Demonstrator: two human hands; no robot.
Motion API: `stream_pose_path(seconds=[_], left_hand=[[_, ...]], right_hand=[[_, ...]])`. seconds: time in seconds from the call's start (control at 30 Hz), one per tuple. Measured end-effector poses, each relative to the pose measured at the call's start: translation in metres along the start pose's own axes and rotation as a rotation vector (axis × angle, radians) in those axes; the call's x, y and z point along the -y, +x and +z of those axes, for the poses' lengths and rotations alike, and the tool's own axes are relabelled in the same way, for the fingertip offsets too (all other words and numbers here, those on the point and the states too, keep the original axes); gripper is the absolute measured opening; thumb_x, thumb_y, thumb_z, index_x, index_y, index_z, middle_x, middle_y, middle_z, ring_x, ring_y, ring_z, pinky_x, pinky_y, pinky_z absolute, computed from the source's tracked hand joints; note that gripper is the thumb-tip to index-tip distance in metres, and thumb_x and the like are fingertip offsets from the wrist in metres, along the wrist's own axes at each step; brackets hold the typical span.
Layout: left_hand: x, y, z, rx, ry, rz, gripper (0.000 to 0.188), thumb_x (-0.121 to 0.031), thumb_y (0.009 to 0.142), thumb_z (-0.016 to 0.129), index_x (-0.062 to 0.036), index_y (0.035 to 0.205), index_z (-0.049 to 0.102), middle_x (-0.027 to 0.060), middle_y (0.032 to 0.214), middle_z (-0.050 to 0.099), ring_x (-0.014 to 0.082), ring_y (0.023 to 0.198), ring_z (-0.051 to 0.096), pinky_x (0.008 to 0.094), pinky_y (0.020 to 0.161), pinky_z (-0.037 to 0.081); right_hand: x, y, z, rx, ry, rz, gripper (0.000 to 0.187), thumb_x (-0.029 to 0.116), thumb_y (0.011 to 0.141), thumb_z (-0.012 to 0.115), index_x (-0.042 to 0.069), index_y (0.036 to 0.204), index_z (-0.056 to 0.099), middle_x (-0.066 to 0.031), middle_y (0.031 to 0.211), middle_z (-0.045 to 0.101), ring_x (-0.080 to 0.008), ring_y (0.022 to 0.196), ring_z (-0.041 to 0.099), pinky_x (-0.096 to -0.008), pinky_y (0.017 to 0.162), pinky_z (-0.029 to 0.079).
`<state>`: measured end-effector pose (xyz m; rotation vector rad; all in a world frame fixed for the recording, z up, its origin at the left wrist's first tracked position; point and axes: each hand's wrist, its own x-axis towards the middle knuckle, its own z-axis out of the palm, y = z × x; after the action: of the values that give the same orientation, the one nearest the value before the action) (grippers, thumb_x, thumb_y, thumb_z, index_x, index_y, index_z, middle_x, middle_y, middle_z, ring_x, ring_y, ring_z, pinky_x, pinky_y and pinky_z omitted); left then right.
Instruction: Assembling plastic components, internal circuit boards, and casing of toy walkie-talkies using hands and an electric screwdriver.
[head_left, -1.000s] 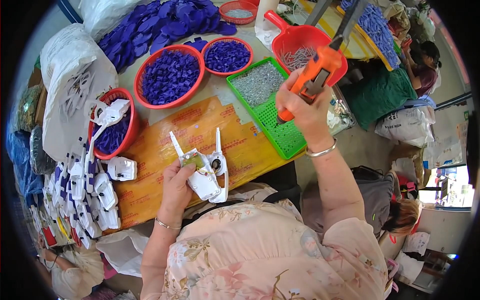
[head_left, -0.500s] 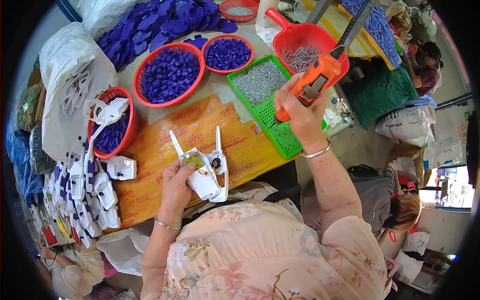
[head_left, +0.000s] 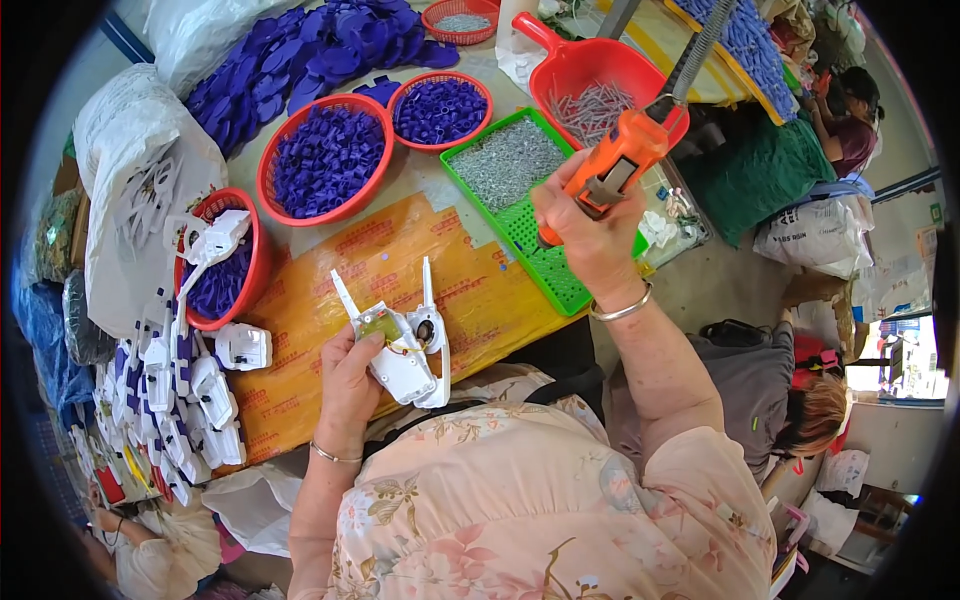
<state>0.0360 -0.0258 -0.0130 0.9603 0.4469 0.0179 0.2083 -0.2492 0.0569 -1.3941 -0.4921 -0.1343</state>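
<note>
My left hand [head_left: 350, 372] grips a white plastic housing [head_left: 405, 375] with two prongs pointing away from me. A greenish circuit board [head_left: 380, 327] sits in it under my thumb, beside a dark round part and thin wires. Held in my right hand [head_left: 590, 235] is an orange electric screwdriver [head_left: 615, 165], hung from a dark coiled spring [head_left: 700, 55]. Its tip points down over the green tray [head_left: 575, 295], whose far half holds many small silver screws [head_left: 505, 165]; whether the tip touches the tray I cannot tell.
Red baskets [head_left: 262, 265] of purple parts stand beyond the yellow-covered table [head_left: 290, 340]. A red scoop [head_left: 545, 40] holds grey pins. White housings [head_left: 190, 400] pile up at the left, by a white sack [head_left: 100, 130]. Other people [head_left: 160, 545] sit at lower left and right.
The view has shifted slightly. Both hands keep their holds on the housing and the electric screwdriver, and the screwdriver stays over the green tray.
</note>
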Motion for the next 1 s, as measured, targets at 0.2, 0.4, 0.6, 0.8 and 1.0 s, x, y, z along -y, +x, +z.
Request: stream_pose_path(seconds=[0.2, 0.4, 0.6, 0.8, 1.0], left_hand=[[0.000, 0.001, -0.001, 0.007, 0.025, 0.002, 0.024, -0.002, 0.087, 0.051, 0.0082, 0.108, 0.057, 0.0141, 0.098, 0.066, 0.0188, 0.082, 0.066, 0.0300, 0.075, 0.054], [0.002, 0.001, -0.004, 0.012, 0.005, 0.022, 0.024, -0.001, 0.086, 0.051, 0.0089, 0.108, 0.057, 0.0153, 0.099, 0.065, 0.0199, 0.083, 0.066, 0.0306, 0.076, 0.054], [0.003, 0.000, -0.004, 0.021, 0.002, 0.027, 0.026, -0.001, 0.087, 0.051, 0.0089, 0.111, 0.055, 0.0150, 0.100, 0.065, 0.0201, 0.084, 0.065, 0.0310, 0.077, 0.054], [-0.001, -0.003, 0.001, -0.009, 0.002, -0.003, 0.026, -0.001, 0.087, 0.050, 0.0081, 0.111, 0.054, 0.0139, 0.098, 0.065, 0.0187, 0.083, 0.065, 0.0297, 0.076, 0.054], [0.002, 0.001, 0.001, 0.032, -0.010, 0.002, 0.025, -0.005, 0.089, 0.053, 0.0055, 0.111, 0.059, 0.0083, 0.095, 0.066, 0.0131, 0.078, 0.064, 0.0256, 0.070, 0.053]], right_hand=[[-0.004, 0.001, 0.001, -0.031, 0.013, -0.007, 0.020, -0.003, 0.072, 0.069, 0.003, 0.082, 0.053, -0.0010, 0.068, 0.054, -0.0078, 0.057, 0.052, -0.0237, 0.053, 0.044], [-0.002, 0.001, 0.002, 0.003, 0.049, 0.006, 0.019, -0.002, 0.071, 0.070, 0.003, 0.081, 0.054, 0.0005, 0.068, 0.055, -0.0058, 0.057, 0.050, -0.0224, 0.052, 0.041], [-0.001, 0.002, -0.001, 0.014, 0.011, -0.025, 0.020, -0.001, 0.071, 0.071, 0.003, 0.082, 0.054, 0.0005, 0.069, 0.056, -0.0058, 0.057, 0.051, -0.0222, 0.051, 0.041], [0.026, 0.006, 0.006, 0.052, 0.029, -0.051, 0.025, -0.005, 0.075, 0.061, 0.003, 0.095, 0.048, -0.0047, 0.071, 0.056, -0.0116, 0.058, 0.055, -0.0265, 0.052, 0.046], [0.051, -0.012, 0.046, 0.259, 0.266, 0.114, 0.041, 0.027, 0.074, 0.079, 0.002, 0.081, 0.047, -0.0057, 0.067, 0.053, -0.0150, 0.059, 0.053, -0.0280, 0.056, 0.047]])
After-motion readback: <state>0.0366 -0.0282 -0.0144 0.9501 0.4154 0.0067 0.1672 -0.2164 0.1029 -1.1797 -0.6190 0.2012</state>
